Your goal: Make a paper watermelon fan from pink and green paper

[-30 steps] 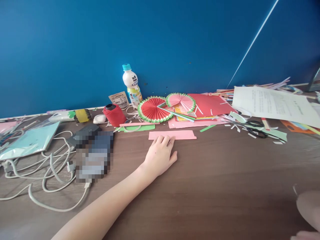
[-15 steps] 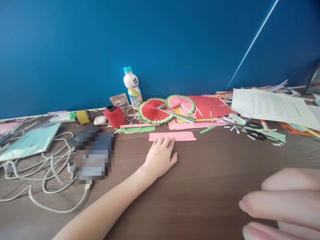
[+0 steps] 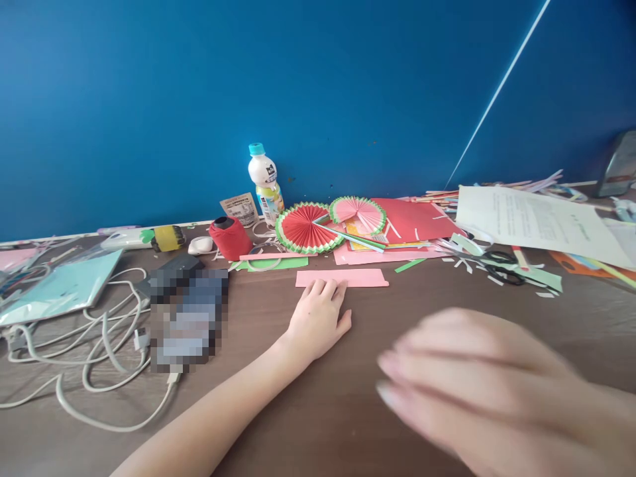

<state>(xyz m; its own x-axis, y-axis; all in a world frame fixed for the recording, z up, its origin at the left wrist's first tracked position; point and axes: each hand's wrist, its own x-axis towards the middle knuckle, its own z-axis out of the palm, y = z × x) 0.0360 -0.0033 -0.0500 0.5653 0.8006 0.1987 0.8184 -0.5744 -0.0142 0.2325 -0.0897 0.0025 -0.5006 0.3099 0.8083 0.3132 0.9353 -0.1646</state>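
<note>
My left hand [image 3: 318,318] lies flat on the dark wooden table with its fingers loosely stretched out. Its fingertips touch the lower edge of a folded pink paper strip [image 3: 358,277]. Close to the camera at the lower right is my right hand [image 3: 462,377], raised and smeared by motion. Its fingers are extended and slightly bent, with nothing visible in them; the thumb is hidden. Behind the strip lie a red pleated paper fan [image 3: 303,228] with a green and white rim and a smaller pink one [image 3: 355,211].
Scissors [image 3: 501,268] lie at the right among paper scraps, by a printed sheet [image 3: 536,218]. A drink bottle [image 3: 263,175] and a red thread spool [image 3: 231,238] stand at the back. White cables [image 3: 104,338] tangle at left beside a blurred-out phone [image 3: 191,324].
My right hand has moved left and forward over the table from the right edge. My left hand has stayed on the pink strip. The view has tilted up slightly.
</note>
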